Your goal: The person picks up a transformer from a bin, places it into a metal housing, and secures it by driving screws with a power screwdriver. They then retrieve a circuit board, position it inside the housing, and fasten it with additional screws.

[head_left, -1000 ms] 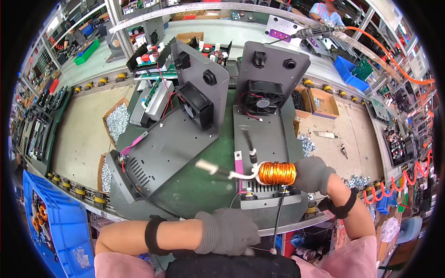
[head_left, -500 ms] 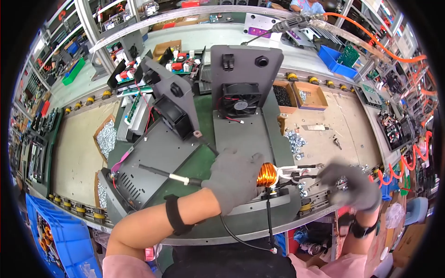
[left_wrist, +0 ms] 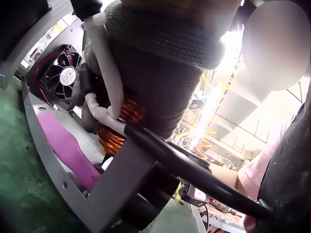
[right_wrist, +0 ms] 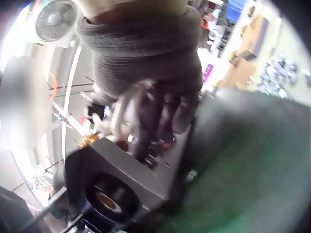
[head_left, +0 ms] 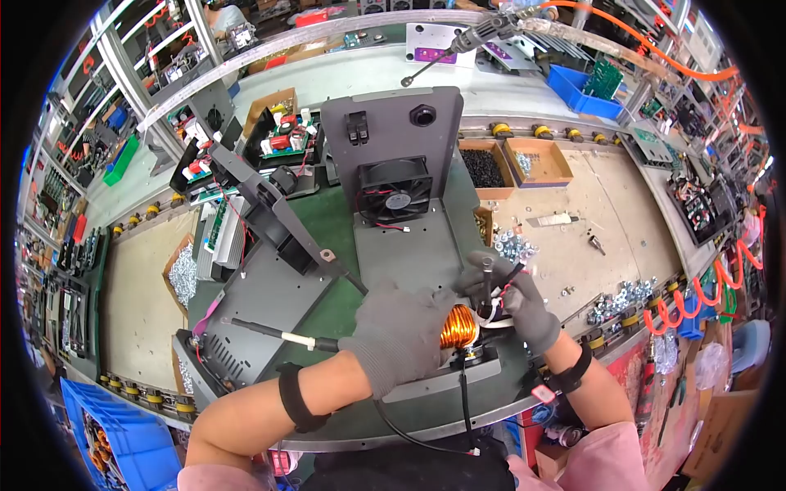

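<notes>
The left gloved hand (head_left: 401,331) grips a copper-wound coil (head_left: 459,327) from its left side, over the front end of a grey metal chassis (head_left: 409,254) with a black fan (head_left: 395,192). In the left wrist view the coil (left_wrist: 112,141) shows below the glove (left_wrist: 150,73). At the coil's right, the right gloved hand (head_left: 524,307) holds its white and black leads (head_left: 489,278) between the fingers. The right wrist view shows that glove (right_wrist: 146,73) blurred, with its fingers behind the grey chassis edge (right_wrist: 126,167).
A second chassis (head_left: 270,278) with a fan stands at the left. Boxes of screws (head_left: 538,164) and loose bolts (head_left: 618,301) lie at the right. A power driver (head_left: 483,34) hangs above the bench, and a blue crate (head_left: 123,425) stands at the lower left.
The left hand has moved up from the front edge to the coil. The right hand let go of the coil's right side, swung outward, and came back to its leads. The head view has shifted.
</notes>
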